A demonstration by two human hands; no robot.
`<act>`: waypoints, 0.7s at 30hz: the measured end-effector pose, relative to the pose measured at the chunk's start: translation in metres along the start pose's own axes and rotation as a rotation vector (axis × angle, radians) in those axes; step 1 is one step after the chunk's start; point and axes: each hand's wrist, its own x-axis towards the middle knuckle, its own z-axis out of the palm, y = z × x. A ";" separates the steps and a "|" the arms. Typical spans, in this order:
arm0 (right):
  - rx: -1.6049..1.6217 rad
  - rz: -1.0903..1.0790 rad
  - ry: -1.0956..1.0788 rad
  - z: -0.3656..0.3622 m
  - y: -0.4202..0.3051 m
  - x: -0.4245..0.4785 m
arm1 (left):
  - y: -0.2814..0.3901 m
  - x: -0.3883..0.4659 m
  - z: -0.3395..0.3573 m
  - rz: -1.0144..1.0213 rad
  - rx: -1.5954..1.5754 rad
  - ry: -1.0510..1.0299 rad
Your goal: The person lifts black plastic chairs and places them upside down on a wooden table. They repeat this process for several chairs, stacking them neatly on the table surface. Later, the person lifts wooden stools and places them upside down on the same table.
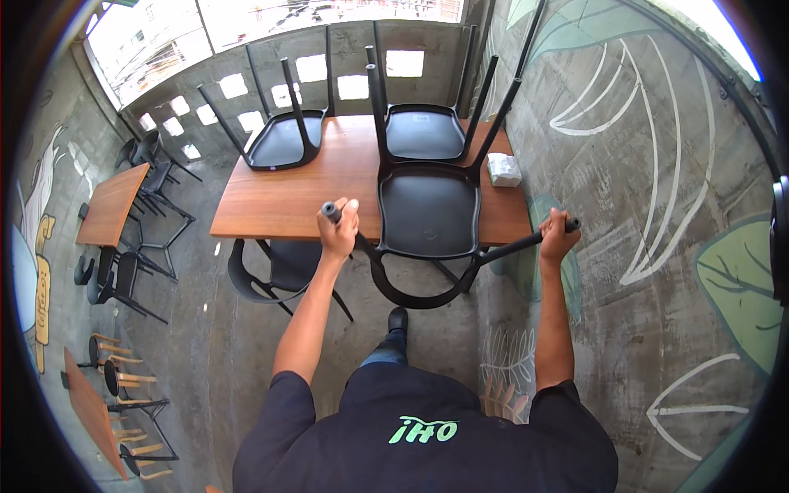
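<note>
A black plastic chair (429,212) is upside down at the near right edge of a wooden table (345,191), its legs pointing up and its curved back hanging past the edge. My left hand (339,228) is closed around one near leg. Around the other near leg, my right hand (558,234) is wrapped just below the tip. Behind it, a second upturned black chair (425,130) rests on the tabletop. A third upturned chair (286,140) sits at the table's far left.
A white tissue pack (504,169) lies by the painted concrete wall (616,203) on the right. Under the table's near left stands an upright black chair (277,268). To the left are another wooden table (114,206) with black chairs and a tilted-looking tabletop (92,413) with stools.
</note>
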 end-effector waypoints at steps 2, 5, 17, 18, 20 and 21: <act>-0.158 -0.031 -0.017 0.004 -0.008 -0.005 | 0.002 0.000 -0.001 0.016 0.047 -0.011; -0.444 -0.092 -0.110 -0.013 -0.005 -0.010 | 0.000 0.003 -0.007 0.029 0.155 -0.053; -0.886 0.388 -1.242 0.049 -0.025 -0.114 | 0.044 0.032 -0.104 -0.234 0.887 -0.593; -0.870 0.369 -1.297 0.072 -0.022 -0.128 | 0.041 0.037 -0.123 -0.260 0.875 -0.542; -0.828 0.323 -1.404 0.124 -0.013 -0.156 | 0.030 0.052 -0.167 -0.328 0.846 -0.450; -0.813 0.334 -1.430 0.154 -0.009 -0.169 | 0.023 0.055 -0.190 -0.353 0.881 -0.407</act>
